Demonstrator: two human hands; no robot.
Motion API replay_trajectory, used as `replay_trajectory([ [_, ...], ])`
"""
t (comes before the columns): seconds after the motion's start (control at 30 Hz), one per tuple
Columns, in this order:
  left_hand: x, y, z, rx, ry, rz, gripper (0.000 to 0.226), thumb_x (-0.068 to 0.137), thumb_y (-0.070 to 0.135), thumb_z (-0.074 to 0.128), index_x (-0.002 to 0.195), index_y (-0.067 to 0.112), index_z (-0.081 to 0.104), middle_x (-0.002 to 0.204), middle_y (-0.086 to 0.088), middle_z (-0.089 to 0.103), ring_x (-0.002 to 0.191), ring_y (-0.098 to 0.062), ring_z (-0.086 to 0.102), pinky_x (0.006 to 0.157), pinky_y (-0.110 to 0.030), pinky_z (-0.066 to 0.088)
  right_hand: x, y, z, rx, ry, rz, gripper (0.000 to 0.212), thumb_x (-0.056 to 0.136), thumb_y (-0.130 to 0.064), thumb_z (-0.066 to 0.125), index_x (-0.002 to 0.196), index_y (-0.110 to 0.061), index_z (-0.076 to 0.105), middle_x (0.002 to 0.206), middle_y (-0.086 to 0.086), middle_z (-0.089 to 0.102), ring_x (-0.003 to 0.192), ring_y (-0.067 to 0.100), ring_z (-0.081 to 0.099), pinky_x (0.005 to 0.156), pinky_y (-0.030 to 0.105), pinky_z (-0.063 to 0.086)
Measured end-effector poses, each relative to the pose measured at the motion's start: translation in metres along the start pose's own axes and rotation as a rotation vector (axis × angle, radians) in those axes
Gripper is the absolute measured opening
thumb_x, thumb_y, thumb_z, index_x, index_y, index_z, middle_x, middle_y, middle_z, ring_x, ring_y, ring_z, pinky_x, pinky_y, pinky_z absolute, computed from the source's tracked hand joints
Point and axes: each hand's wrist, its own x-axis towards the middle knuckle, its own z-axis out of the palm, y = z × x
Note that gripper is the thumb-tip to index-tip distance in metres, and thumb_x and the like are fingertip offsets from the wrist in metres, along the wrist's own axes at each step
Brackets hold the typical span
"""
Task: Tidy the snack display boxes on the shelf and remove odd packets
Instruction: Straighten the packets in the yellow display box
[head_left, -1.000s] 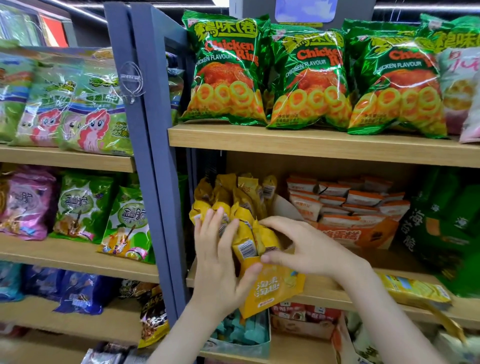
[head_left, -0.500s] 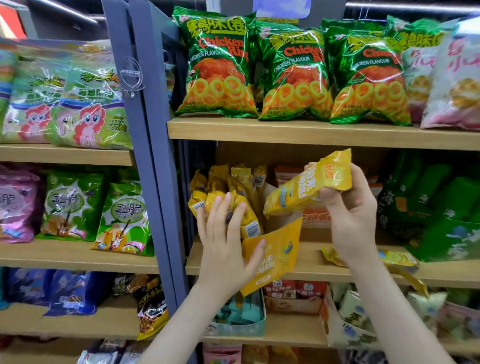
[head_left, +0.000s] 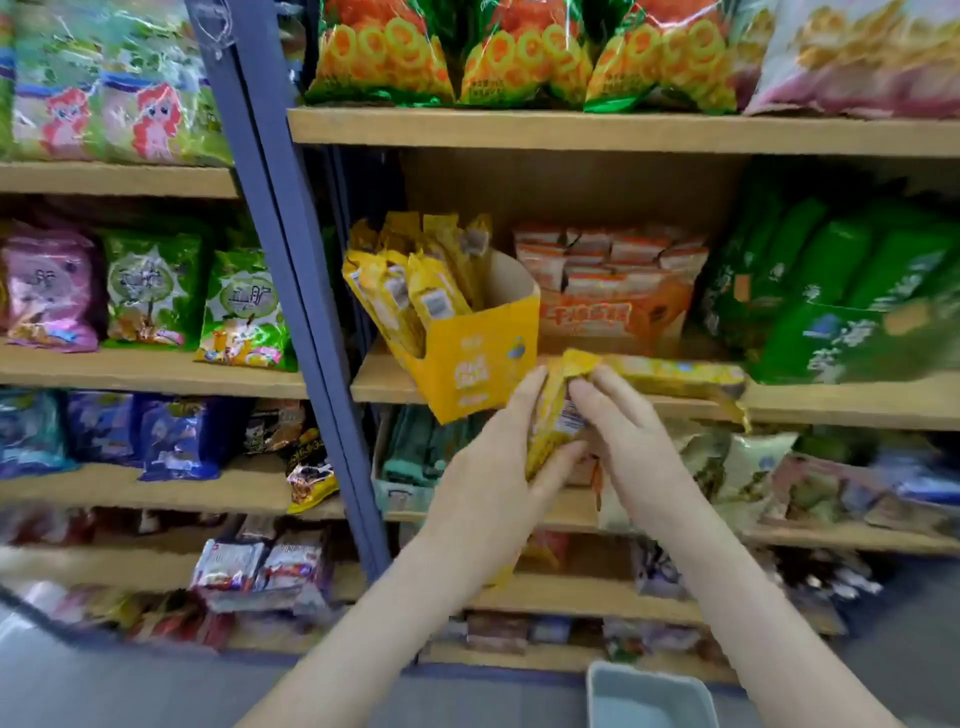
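A yellow display box (head_left: 478, 358) of long yellow snack packets (head_left: 415, 280) stands at the left end of the middle shelf (head_left: 384, 382), its front corner jutting past the edge. In front of the shelf, below the box, both hands hold one yellow packet (head_left: 553, 415). My left hand (head_left: 493, 467) grips its lower part and my right hand (head_left: 623, 431) pinches its upper end. Another long yellow packet (head_left: 675, 374) lies flat on the shelf edge to the right. An orange display box (head_left: 613, 317) of orange-white packets stands beside the yellow box.
Green packets (head_left: 841, 291) fill the shelf to the right. Chicken ring bags (head_left: 519, 57) sit on the shelf above. A blue upright post (head_left: 291, 260) divides the shelving. A grey bin (head_left: 649, 696) stands on the floor below. Lower shelves hold mixed snack packets.
My right hand brought the yellow packet down from in front of the upper shelf space. My left hand left the packets in the box and took hold of that packet. The view tilted down.
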Motion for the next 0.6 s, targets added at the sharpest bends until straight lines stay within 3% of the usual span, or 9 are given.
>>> replay_trajectory([
  [0.13,-0.055,-0.015,0.025,-0.029,-0.101,-0.213,0.063,0.092,0.048,0.056,0.146,0.046,0.024,0.125,0.017,0.061,0.105,-0.004,0.061,0.085,-0.024,0.05,-0.04,0.046,-0.021,-0.467,0.082,0.023,0.013,0.094,-0.019,0.059,0.103,-0.026,0.054,0.091,-0.003,0.062,0.083,0.007,0.06,0.073,0.027,0.05],
  [0.23,-0.09,-0.025,0.036,-0.048,-0.161,-0.323,0.059,0.092,0.046,0.058,0.142,0.05,0.026,0.118,0.019,0.063,0.099,-0.002,0.062,0.082,-0.022,0.05,-0.061,0.068,-0.023,-0.559,-0.034,0.069,0.019,0.095,-0.011,0.055,0.107,-0.025,0.051,0.083,-0.002,0.056,0.072,0.005,0.056,0.067,0.024,0.047],
  [0.3,-0.106,-0.03,0.038,-0.103,-0.185,-0.385,0.055,0.093,0.043,0.059,0.138,0.051,0.029,0.107,0.019,0.065,0.086,0.002,0.062,0.073,-0.018,0.047,-0.07,0.077,-0.022,-0.498,-0.095,0.134,0.027,0.096,-0.005,0.053,0.109,-0.028,0.052,0.078,-0.003,0.052,0.071,0.008,0.053,0.068,0.024,0.044],
  [0.43,-0.121,-0.036,0.034,-0.224,-0.244,-0.477,0.042,0.094,0.039,0.059,0.131,0.045,0.04,0.084,0.016,0.065,0.067,0.006,0.057,0.062,-0.01,0.041,-0.081,0.095,-0.02,-0.183,-0.048,0.321,0.031,0.093,0.002,0.051,0.105,-0.023,0.064,0.076,0.003,0.049,0.071,0.012,0.054,0.067,0.024,0.045],
  [0.6,-0.124,-0.051,0.029,-0.27,-0.278,-0.569,0.032,0.094,0.04,0.06,0.12,0.029,0.045,0.095,0.005,0.068,0.069,0.003,0.062,0.06,-0.013,0.046,-0.086,0.106,-0.009,0.011,-0.006,0.417,0.023,0.093,0.005,0.049,0.099,-0.012,0.063,0.076,0.004,0.058,0.067,0.014,0.055,0.06,0.022,0.046],
])
